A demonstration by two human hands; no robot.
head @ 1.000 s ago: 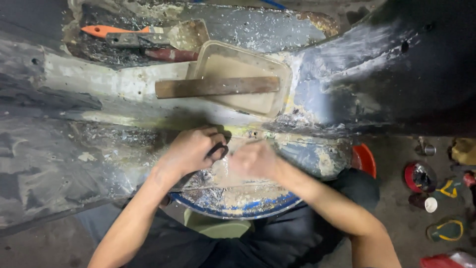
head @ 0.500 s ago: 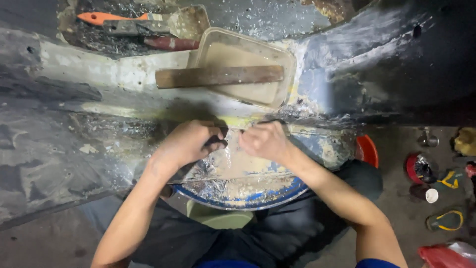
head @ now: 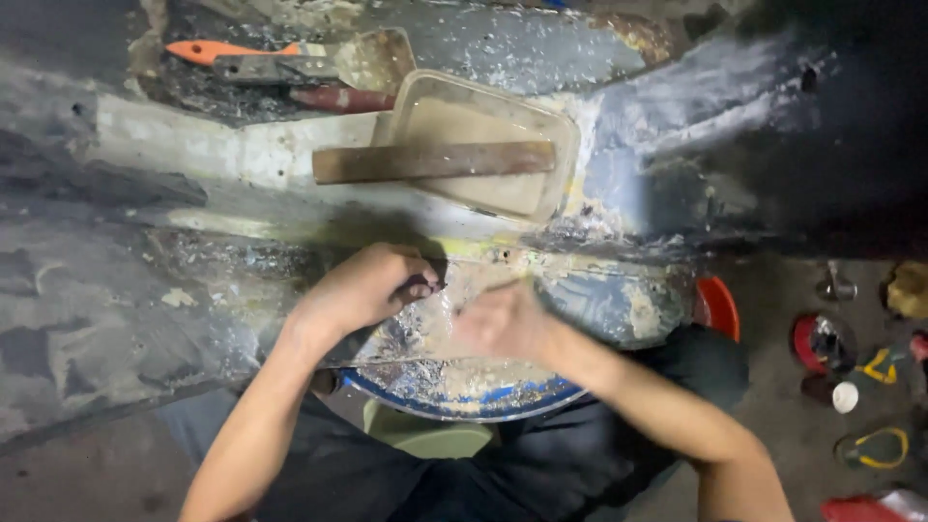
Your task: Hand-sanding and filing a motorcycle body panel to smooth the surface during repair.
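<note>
Grimy panel [head: 145, 300]; blurred right hand [head: 498, 324] hides its grip.

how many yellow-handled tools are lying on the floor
2: one yellow-handled tool lies beside the round red tin, another yellow-handled tool nearer the bottom right corner. Others may be hidden.
</note>
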